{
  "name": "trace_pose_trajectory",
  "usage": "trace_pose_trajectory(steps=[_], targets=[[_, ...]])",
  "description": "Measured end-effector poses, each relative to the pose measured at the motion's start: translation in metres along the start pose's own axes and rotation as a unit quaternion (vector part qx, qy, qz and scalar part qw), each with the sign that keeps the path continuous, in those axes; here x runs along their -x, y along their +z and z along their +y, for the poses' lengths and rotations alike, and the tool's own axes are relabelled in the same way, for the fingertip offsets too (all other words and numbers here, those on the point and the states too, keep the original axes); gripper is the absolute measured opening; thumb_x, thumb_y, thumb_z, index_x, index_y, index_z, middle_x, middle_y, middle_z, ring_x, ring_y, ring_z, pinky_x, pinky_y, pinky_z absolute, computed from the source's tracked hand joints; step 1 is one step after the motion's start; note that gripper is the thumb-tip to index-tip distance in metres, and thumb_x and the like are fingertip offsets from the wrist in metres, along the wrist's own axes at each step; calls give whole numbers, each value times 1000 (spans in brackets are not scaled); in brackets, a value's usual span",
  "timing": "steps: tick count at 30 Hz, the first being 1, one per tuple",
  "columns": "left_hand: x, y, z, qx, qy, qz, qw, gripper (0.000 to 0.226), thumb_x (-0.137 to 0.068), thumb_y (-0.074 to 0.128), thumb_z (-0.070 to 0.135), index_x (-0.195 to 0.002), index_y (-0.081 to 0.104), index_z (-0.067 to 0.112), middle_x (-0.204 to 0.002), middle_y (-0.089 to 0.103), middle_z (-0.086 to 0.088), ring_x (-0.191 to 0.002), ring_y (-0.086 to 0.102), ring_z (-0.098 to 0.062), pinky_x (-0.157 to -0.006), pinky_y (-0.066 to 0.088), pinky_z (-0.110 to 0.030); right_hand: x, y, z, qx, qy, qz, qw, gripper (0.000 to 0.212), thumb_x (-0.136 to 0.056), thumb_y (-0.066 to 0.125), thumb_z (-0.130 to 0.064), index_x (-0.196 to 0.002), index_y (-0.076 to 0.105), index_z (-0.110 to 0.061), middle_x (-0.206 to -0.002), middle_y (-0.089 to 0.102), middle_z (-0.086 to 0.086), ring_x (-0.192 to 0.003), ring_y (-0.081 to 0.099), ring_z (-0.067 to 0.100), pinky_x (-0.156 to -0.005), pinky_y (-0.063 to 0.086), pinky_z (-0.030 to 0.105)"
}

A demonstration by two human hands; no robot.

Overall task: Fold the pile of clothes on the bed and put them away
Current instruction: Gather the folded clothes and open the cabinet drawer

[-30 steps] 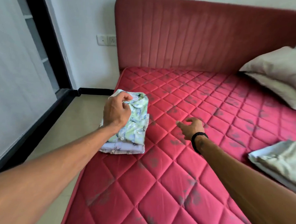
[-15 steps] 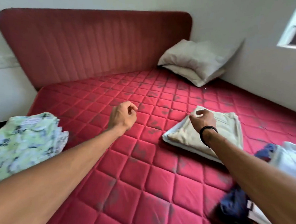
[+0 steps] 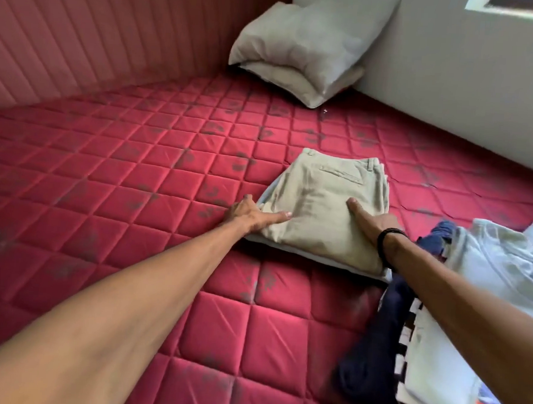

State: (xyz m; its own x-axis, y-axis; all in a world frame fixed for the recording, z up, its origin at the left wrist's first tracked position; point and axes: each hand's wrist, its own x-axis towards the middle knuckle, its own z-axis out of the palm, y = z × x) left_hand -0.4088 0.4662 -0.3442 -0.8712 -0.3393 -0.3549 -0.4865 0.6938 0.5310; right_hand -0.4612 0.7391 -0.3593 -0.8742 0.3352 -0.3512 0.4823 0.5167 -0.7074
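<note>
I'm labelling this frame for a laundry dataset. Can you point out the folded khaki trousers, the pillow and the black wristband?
folded khaki trousers [image 3: 323,205]: head view, middle of the top fold.
pillow [image 3: 301,46]: head view, centre of the upper face.
black wristband [image 3: 386,239]: head view, band on the right wrist.

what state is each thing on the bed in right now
folded beige trousers: flat on a folded pale garment, both hands on them
left hand: at the stack's left edge, thumb on top
right hand: on the stack's right side
unfolded clothes pile: heaped
grey pillows: stacked
</note>
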Motion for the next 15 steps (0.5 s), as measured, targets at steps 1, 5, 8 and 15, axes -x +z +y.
trace_pose_trajectory(steps=[1, 5, 8, 15], targets=[[-3, -3, -5, 14, -4, -8, 1000, 117, -61, 76, 84, -146, 49, 7, -145, 58, -17, -129, 59, -30, -96, 51, -34, 3, 3, -3, 0, 6, 6, 1000, 124, -71, 62, -89, -153, 37, 2, -150, 52, 22, -133, 54, 40, -110, 45, 46], [3, -17, -32, 76, 30, -70, 994, 91, -48, 78, 78, -91, 75, -2, -83, 77, -20, -60, 65, -22, -57, 44, -27, 26, 17, -5, 17, 9, 4, 1000, 127, -74, 59, -88, -156, 27, 3, -154, 45, 25, -137, 50, 42, -112, 42, 48], [29, -30, -61, 62, 13, -58, 996, 77, -65, 83, 69, -103, 74, 2, -89, 77, -18, -71, 70, -27, -59, 45, -27, 57, 38, -6, 35, -8, -12, 999, 124, -75, 59, -88, -153, 28, 4, -152, 47, 25, -137, 50, 42, -112, 42, 47], [127, -96, -198, -58, -40, 22, 997, 59, -81, 70, 69, -108, 59, 18, -104, 70, -4, -103, 65, -29, -83, 47, -34, 161, 136, -35, 99, -95, -102, 985, 121, -67, 62, -92, -143, 46, 1, -142, 57, 24, -126, 59, 42, -103, 49, 46]])
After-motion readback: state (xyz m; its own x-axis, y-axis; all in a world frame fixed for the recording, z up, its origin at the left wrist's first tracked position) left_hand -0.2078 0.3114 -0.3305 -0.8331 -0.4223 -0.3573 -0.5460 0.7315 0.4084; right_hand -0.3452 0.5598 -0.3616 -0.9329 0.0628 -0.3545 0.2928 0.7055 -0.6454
